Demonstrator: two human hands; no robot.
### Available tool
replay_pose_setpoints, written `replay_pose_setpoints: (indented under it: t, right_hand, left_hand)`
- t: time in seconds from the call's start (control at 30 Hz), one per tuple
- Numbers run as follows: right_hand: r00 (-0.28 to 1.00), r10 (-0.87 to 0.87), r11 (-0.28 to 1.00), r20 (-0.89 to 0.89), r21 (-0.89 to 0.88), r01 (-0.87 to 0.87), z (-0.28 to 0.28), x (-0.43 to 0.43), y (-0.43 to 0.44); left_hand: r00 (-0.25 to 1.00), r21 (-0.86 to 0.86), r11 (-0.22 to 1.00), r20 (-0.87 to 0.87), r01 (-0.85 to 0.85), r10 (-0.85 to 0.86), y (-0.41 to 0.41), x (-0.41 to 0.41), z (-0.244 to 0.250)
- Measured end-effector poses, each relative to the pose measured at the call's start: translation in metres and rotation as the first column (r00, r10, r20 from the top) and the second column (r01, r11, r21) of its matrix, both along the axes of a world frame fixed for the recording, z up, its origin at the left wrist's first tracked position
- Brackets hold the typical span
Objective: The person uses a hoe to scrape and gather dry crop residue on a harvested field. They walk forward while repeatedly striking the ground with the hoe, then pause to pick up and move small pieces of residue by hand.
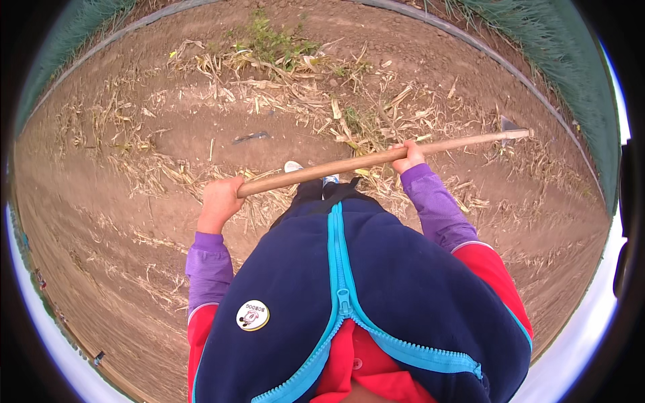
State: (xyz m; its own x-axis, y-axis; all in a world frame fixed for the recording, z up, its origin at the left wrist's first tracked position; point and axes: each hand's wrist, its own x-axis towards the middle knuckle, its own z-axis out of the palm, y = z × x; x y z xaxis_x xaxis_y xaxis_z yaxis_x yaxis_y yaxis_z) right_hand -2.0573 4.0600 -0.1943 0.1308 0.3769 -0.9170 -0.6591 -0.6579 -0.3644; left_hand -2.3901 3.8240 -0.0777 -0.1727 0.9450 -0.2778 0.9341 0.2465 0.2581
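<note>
A hoe crosses in front of my body, its long wooden handle (pixel 322 169) slanting up toward the right. My left hand (pixel 221 199) is wrapped around the butt end of the handle. Farther along, my right hand (pixel 409 155) grips the same handle around its middle. The metal hoe blade (pixel 509 126) sits at the far right end, partly hidden behind the wood, over soil and straw; whether it touches the ground I cannot tell. Below the handle my shoes (pixel 294 166) show on the ground among dry stalks.
Dry corn stalks and leaves (pixel 287 90) litter the brown soil (pixel 191 133). A green weed clump (pixel 272 43) grows ahead. A dark scrap (pixel 252 137) lies on the soil. Beyond a pale curved strip (pixel 468 38) stand green crop rows (pixel 549 60). A distant person (pixel 99 358) is at lower left.
</note>
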Motion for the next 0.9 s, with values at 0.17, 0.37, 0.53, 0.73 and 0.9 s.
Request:
replay_pose_setpoints:
  t: [0.17,0.37,0.53,0.73,0.9]
  right_hand:
    - [1.0,0.011,0.99,-0.008,0.138,-0.01,-0.03,0.057,0.073]
    - [0.979,0.108,0.994,-0.175,0.014,-0.107,-0.086,-0.035,0.04]
    - [0.891,0.304,0.877,-0.338,-0.265,-0.4,-0.099,-0.174,-0.121]
    - [0.657,0.377,0.735,-0.653,-0.221,-0.641,-0.026,-0.245,-0.213]
    - [0.747,0.353,0.775,-0.563,-0.271,-0.571,-0.051,-0.24,-0.194]
  left_hand:
    - [0.987,0.051,0.997,0.149,0.056,-0.063,0.024,0.072,-0.006]
    - [0.996,-0.044,0.996,0.041,-0.081,0.082,-0.024,0.063,0.027]
    - [0.961,-0.278,0.926,-0.178,-0.254,0.209,-0.108,0.035,0.143]
    - [0.802,-0.294,0.759,-0.365,-0.581,0.473,-0.147,0.037,0.253]
    - [0.787,-0.275,0.738,-0.252,-0.617,0.564,-0.147,0.025,0.217]
